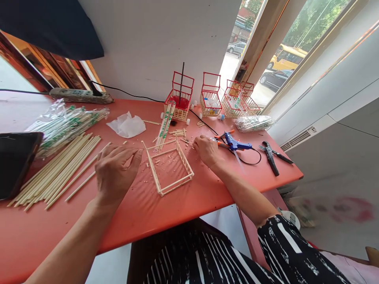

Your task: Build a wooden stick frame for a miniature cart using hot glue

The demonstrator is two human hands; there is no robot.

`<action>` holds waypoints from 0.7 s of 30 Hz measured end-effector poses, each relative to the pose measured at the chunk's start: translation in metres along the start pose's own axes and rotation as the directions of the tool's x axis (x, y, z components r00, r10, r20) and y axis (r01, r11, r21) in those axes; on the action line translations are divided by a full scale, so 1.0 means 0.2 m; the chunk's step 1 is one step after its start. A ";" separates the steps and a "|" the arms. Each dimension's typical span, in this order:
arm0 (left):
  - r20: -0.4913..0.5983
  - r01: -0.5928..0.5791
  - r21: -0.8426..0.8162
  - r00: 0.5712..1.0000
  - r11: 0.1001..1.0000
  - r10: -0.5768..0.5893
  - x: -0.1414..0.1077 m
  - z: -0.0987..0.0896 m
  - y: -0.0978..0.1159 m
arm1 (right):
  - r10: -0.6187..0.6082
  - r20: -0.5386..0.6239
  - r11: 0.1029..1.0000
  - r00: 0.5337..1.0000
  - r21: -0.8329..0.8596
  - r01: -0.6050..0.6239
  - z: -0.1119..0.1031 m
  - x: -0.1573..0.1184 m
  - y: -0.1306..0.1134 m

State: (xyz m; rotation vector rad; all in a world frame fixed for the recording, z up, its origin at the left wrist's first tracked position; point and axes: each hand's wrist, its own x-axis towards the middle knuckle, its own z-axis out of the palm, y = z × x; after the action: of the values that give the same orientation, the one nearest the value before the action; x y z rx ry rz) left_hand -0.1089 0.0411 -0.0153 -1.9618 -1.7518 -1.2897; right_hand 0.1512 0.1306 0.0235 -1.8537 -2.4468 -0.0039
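Note:
A small open frame of wooden sticks (176,183) lies on the red table, with short upright pieces along its right side. Just left of its far-left corner is my left hand (118,169), thumb and forefinger brought together at the tips; anything between them is too small to make out. Right of the frame, my right hand (205,152) rests low over the table with bent fingers, among short cut stick pieces (179,132). Its fingertips are close together, and what they hold is hidden. A blue glue gun (237,142) lies beyond this hand.
Long sticks (62,169) lie at left, near a phone (17,163) and wrapped chopsticks (71,122). Basket-like stick carts (179,96) stand along the wall. Pliers (269,156) lie at right. White plastic (126,125) and the glue gun's cord are on the table.

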 end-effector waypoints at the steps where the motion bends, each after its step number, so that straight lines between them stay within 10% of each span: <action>1: 0.000 0.001 -0.007 1.000 1.000 -0.001 0.00 0.00 0.00 | -0.001 -0.001 1.000 1.000 0.009 0.001 0.00 0.00 0.01; 21: -0.024 0.094 -0.060 0.995 0.994 -0.096 -0.07 -0.03 0.03 | -0.262 -0.160 0.746 0.952 0.591 0.305 0.00 -0.11 0.12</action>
State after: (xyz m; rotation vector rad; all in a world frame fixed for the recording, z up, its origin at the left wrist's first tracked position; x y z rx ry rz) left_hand -0.1046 0.0257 -0.0185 -1.9032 -1.8349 -1.4070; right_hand 0.1802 0.1149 0.0215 -1.1709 -2.2679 0.6246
